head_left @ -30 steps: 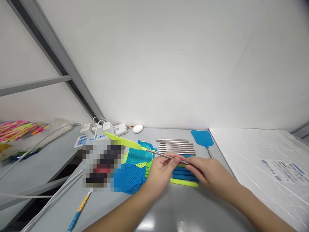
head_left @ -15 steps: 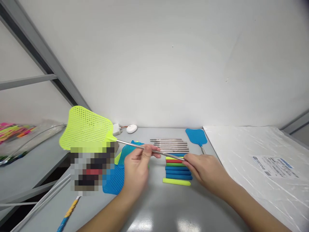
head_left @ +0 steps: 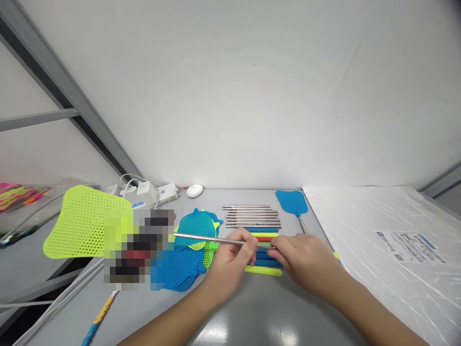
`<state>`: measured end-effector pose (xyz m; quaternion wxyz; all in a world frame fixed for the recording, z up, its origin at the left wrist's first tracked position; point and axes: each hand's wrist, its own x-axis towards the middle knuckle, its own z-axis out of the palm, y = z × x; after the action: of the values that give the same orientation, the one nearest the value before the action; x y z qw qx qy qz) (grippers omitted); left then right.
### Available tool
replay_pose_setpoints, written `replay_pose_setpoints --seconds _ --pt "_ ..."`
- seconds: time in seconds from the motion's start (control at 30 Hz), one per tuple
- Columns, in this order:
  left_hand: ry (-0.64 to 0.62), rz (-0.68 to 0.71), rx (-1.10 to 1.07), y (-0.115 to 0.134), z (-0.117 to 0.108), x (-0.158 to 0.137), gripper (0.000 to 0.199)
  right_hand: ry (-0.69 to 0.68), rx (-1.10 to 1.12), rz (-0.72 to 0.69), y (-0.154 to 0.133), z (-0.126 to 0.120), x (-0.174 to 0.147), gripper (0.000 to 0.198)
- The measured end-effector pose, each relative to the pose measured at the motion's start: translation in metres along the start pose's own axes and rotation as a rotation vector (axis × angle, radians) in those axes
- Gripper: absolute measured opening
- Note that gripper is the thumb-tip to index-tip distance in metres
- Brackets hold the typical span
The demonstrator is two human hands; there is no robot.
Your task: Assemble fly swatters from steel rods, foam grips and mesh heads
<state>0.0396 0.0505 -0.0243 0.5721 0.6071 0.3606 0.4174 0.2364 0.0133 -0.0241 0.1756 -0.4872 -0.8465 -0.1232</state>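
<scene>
Left hand [head_left: 230,259] and right hand [head_left: 300,257], forearms converging, each pinched the thin metal rod [head_left: 212,239] of a perforated yellow-green plastic swatter head [head_left: 84,222].

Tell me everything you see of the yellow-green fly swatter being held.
The fly swatter has a neon yellow-green perforated plastic head on a thin shiny metal rod. It lies nearly level above the grey table, head to the left, partly behind a blurred patch. The left hand pinches the rod; the right hand grips its end.
</scene>
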Motion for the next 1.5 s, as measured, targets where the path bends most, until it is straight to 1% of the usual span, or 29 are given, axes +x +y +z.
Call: replay_pose_setpoints --seconds 0.03,0.1,0.23,0.33,0.5,0.6,0.73,0.83,0.97,1.07,1.27,1.33,1.4,1.5 --pt "-0.051 -0.031 0.019 -0.001 0.002 -0.002 0.036 -0.004 0.003 -0.017 -0.002 0.000 0.000 0.027" --pt "-0.079 -0.055 0.040 -0.003 0.004 -0.004 0.042 -0.012 0.023 -0.033 -0.007 -0.001 0.002 0.028" --pt "-0.037 -0.028 0.040 -0.002 0.000 -0.007 0.043 -0.001 0.119 -0.041 -0.013 -0.006 0.006 0.029" --pt "-0.021 0.004 0.037 0.001 -0.003 -0.007 0.043 -0.006 0.174 -0.051 -0.011 -0.008 0.008 0.030" --pt "0.009 0.084 0.054 0.004 -0.011 -0.003 0.043 -0.071 0.163 -0.006 -0.004 -0.009 0.009 0.029" --pt "0.036 0.129 0.070 0.004 -0.016 -0.001 0.044 -0.072 0.141 0.009 -0.002 -0.011 0.009 0.028" --pt "0.071 0.144 0.069 0.005 -0.021 0.001 0.043 -0.078 0.116 0.019 0.000 -0.011 0.009 0.029" --pt "0.084 0.158 0.064 0.005 -0.021 0.002 0.043 -0.092 0.109 0.038 0.003 -0.010 0.008 0.030" --pt "0.051 0.140 0.020 0.001 -0.016 0.003 0.044 -0.069 0.127 0.038 0.006 -0.007 0.004 0.030" --pt "-0.010 0.111 -0.020 -0.004 -0.012 0.002 0.044 -0.040 0.133 0.009 0.004 -0.007 0.004 0.024" --pt "-0.171 0.032 0.101 -0.006 -0.004 0.000 0.043 0.049 0.066 -0.061 -0.012 -0.003 0.007 0.016" --pt "-0.203 0.027 0.135 -0.007 -0.003 0.000 0.044 0.087 0.049 -0.064 -0.016 0.001 0.007 0.021" --pt "-0.198 0.022 0.130 -0.008 -0.001 0.001 0.045 0.118 0.043 -0.060 -0.018 0.006 0.007 0.027" --pt "-0.139 0.016 0.088 -0.008 -0.002 0.002 0.045 0.116 0.053 -0.033 -0.019 0.008 0.009 0.031"
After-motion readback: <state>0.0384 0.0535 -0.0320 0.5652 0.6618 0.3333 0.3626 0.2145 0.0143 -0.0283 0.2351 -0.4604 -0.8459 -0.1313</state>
